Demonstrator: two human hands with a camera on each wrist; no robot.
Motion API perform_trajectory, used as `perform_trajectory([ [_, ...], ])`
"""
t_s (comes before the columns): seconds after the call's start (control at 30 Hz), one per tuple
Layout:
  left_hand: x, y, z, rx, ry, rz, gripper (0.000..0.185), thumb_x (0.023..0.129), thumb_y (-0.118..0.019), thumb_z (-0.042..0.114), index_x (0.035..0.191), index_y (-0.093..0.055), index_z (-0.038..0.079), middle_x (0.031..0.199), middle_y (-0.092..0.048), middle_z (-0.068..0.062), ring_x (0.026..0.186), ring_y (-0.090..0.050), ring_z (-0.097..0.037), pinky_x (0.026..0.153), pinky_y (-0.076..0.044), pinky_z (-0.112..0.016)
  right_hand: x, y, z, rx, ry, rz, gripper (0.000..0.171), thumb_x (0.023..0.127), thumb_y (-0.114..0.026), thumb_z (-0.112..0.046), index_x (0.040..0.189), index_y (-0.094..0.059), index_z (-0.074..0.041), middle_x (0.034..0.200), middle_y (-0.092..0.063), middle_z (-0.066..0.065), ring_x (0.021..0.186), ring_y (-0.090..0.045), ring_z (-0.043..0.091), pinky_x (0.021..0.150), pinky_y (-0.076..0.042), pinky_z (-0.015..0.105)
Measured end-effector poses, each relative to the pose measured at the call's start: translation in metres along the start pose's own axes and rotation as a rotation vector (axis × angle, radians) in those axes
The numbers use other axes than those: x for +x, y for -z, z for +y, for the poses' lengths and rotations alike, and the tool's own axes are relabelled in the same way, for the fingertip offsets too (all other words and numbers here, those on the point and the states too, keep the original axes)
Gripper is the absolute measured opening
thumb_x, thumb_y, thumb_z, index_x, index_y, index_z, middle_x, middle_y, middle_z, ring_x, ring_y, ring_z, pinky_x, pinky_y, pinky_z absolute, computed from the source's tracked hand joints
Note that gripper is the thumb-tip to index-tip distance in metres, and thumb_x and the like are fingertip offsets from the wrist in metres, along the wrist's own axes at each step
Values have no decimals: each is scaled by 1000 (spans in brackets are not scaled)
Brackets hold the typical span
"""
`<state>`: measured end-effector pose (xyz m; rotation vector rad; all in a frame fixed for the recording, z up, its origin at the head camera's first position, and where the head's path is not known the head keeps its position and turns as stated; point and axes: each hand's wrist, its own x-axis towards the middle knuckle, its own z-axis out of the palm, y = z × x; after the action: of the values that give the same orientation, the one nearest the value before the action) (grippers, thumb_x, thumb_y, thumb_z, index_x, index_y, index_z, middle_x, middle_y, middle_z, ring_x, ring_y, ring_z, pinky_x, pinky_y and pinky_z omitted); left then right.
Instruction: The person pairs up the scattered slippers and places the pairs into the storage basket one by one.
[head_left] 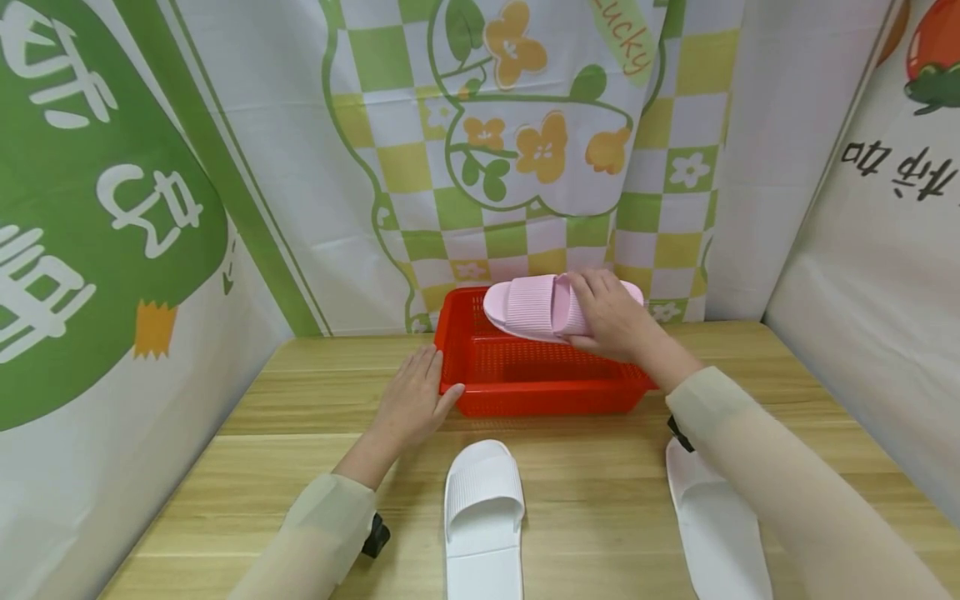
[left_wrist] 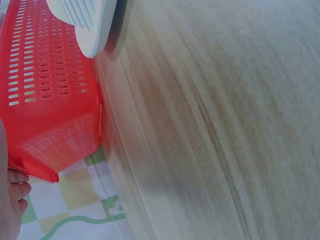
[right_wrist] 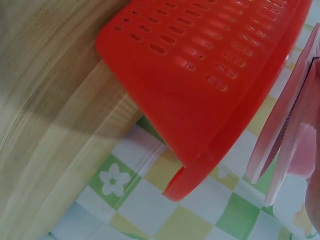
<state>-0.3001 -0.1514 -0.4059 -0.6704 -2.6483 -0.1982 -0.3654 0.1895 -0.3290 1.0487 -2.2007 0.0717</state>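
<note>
Above the centre of the head view, a pink slipper [head_left: 536,307] held over the red basket [head_left: 525,383], its sole tipped up and its toe pointing toward the left of the frame. Right hand [head_left: 611,317] clamped on the slipper's strap from the right side, fingers curled over the top of it: a narrow grip, closed round the strap, with the slipper directly under and left of the palm. Not possible to tell whether the slipper's lower edge touches the basket rim or hangs just clear of it.

Left hand [head_left: 412,400] laid flat against the basket's left wall near the front corner, fingers straight and together, thumb pressed to the red plastic: a wide grip, holding nothing, only touching. Pink slipper up and to the right of this hand, well apart from it.

In the left wrist view, fingertips [left_wrist: 12,200] at the lower left edge, beside the basket's slotted corner. In the right wrist view, the slipper's pink edge at the far right, above the basket's underside and rim.

Basket standing on the wooden bench [head_left: 600,500] against the checked cloth backdrop [head_left: 510,167]. Lower in the frame, a white slipper [head_left: 483,521] lying flat at centre, and a second white slipper [head_left: 716,529] at lower right, partly covered by the right sleeve [head_left: 787,492].
</note>
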Motion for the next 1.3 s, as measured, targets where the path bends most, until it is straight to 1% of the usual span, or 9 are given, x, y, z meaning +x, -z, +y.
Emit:
perform_trajectory([
  [0.1, 0, 0, 0, 5, 0, -3, 70, 100, -48, 42, 139, -40, -15, 146, -38, -29, 136, -34, -42, 113, -24, -49, 0, -2, 0, -30, -5, -6, 80, 76, -75, -41, 130, -42, 8, 116, -47, 25, 107, -44, 41, 101, -33, 50],
  [0.2, 1, 0, 0, 8, 2, -8, 69, 100, -47, 42, 139, -40, -14, 146, -38, -29, 136, -34, -42, 113, -24, -49, 1, -3, 0, -50, -15, -29, 80, 76, -76, -40, 130, -41, 7, 116, -47, 25, 108, -43, 41, 102, -31, 50],
  [0.37, 1, 1, 0, 9, 15, -28, 69, 101, -45, 43, 140, -39, -14, 147, -37, -28, 138, -32, -41, 114, -21, -48, 2, -5, 0, -54, -19, -47, 78, 77, -75, -43, 129, -43, 5, 114, -47, 24, 107, -43, 41, 98, -33, 52],
  [0.5, 1, 1, 1, 6, 21, -48, 70, 101, -43, 44, 141, -38, -13, 148, -36, -27, 139, -30, -40, 115, -20, -47, 3, -9, -1, -81, -6, -56, 79, 77, -74, -46, 128, -44, 5, 113, -48, 23, 107, -44, 41, 93, -36, 53],
  [0.6, 1, 2, 1, 4, 24, -55, 71, 101, -43, 44, 142, -37, -13, 149, -35, -27, 139, -29, -40, 115, -19, -46, 5, -11, -1, -108, 1, -71, 79, 77, -73, -47, 129, -44, 5, 114, -49, 24, 106, -45, 41, 93, -38, 52],
  [0.73, 1, 2, 2, 2, 23, -51, 71, 101, -44, 44, 142, -38, -13, 149, -35, -27, 139, -30, -40, 115, -20, -47, 7, -13, -2, -128, -4, -95, 79, 78, -73, -47, 129, -44, 6, 114, -49, 24, 107, -46, 40, 94, -39, 51],
  [1.03, 0, 1, 1, 12, 17, -52, 71, 101, -44, 44, 141, -37, -14, 148, -35, -28, 139, -29, -40, 115, -20, -48, 9, -18, -1, -144, -21, -125, 80, 75, -75, -45, 129, -44, 6, 115, -51, 24, 107, -47, 39, 96, -39, 50],
  [1.3, 0, 1, 0, 12, 17, -49, 71, 101, -44, 43, 142, -37, -13, 149, -34, -28, 139, -29, -40, 115, -20, -47, 12, -22, 2, -170, -33, -142, 79, 72, -76, -42, 127, -45, 6, 114, -51, 25, 105, -47, 40, 95, -40, 50],
])
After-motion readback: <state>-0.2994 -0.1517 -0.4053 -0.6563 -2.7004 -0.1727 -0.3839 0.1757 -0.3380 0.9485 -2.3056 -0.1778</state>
